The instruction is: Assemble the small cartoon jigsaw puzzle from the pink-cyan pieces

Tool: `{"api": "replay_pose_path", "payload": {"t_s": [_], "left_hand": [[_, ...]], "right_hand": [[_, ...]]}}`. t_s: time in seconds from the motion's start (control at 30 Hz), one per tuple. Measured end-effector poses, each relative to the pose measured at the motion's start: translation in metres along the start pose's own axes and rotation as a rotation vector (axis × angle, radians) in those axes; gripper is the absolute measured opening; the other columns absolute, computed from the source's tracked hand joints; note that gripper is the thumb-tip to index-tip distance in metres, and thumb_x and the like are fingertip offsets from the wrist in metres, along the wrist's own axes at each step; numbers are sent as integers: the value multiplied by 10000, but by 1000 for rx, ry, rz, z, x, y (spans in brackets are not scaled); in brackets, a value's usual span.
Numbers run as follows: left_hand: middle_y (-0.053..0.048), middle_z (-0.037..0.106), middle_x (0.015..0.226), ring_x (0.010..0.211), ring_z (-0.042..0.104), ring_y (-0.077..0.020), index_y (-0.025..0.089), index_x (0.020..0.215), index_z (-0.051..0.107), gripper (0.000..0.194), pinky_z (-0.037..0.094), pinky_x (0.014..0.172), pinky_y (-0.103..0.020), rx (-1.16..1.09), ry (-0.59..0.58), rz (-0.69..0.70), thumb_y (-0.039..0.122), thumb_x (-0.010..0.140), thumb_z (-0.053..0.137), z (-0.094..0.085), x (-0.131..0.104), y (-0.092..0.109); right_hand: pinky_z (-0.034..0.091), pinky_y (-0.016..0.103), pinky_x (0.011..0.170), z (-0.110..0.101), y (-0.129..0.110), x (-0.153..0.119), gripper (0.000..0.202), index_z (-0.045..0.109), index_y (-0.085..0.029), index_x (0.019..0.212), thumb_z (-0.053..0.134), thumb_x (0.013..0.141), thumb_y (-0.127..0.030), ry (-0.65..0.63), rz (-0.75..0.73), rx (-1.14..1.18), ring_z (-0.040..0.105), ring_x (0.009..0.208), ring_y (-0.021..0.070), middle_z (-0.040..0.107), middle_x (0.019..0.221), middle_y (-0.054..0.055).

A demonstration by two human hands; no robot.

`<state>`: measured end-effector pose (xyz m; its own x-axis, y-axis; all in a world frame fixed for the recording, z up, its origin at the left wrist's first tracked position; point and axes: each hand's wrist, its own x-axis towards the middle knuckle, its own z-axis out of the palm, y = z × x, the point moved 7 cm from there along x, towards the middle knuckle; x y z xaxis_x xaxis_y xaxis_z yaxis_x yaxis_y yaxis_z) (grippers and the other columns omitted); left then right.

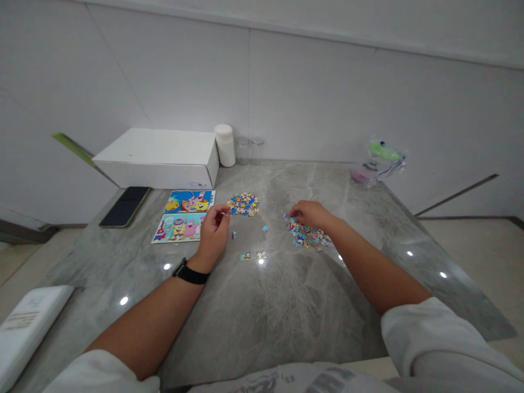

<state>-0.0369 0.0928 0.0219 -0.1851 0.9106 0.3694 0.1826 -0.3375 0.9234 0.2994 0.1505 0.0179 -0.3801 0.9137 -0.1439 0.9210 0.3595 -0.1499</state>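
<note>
Watching through the head cam from my end, so take this as a remote read. The right hand [311,214] is at the far-left edge of the right pile [311,236], fingers bent down over the pieces. Can't tell if they're gripping one, since the hand hides its own tips. The left hand [214,234] is off the table [286,311] beside the cards [178,229], thumb and fingers curled close together. Might be a piece in there, might not; too small for me to call.

The puzzle pieces are spread around: that right pile, a far pile [244,204] just past the left hand, and a few loose ones in the middle. There's a piece [233,235] just right of the left hand, a blue one [265,228] between the hands, and a near pair [252,255] lying side by side.

What I'd worry about: the left wrist and its watch [190,272] sit low, so a sideways swing could sweep that closest piece away. The far pile is right by those fingers too, so a careless reach could scatter it and mix the two piles. The right fingers could drag several pieces instead of one, because they overlap. And glare by the near pair could make edges easy to misread.
</note>
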Motion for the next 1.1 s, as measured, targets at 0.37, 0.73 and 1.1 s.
{"api": "replay_pose_path", "payload": {"t_s": [0.37, 0.73, 1.1], "left_hand": [[-30, 693, 1008, 857, 616, -177, 220, 1078, 674, 179, 503, 793, -303, 8, 48, -13, 309, 930, 629, -4, 4, -7], [-33, 701, 1005, 873, 623, -182, 218, 1046, 674, 160, 507, 807, -304, -14, 17, -8, 318, 929, 628, 1, 2, -5], [-32, 702, 988, 856, 638, -163, 212, 1097, 665, 195, 518, 792, -284, -18, 24, -31, 319, 975, 558, -5, 2, -6]], "right_hand": [[452, 254, 735, -17, 6, 0, 65, 732, -217, 841, 710, 792, -180, 92, 70, 176, 671, 817, 173, 765, 866, 20], [478, 285, 707, -12, -83, -20, 311, 715, -202, 983, 734, 813, -462, 267, -108, 910, 591, 728, 152, 688, 826, 1], [478, 251, 740, 15, -153, 8, 134, 762, -210, 991, 694, 875, -211, 205, -52, 703, 642, 769, 136, 758, 890, 1]]}}
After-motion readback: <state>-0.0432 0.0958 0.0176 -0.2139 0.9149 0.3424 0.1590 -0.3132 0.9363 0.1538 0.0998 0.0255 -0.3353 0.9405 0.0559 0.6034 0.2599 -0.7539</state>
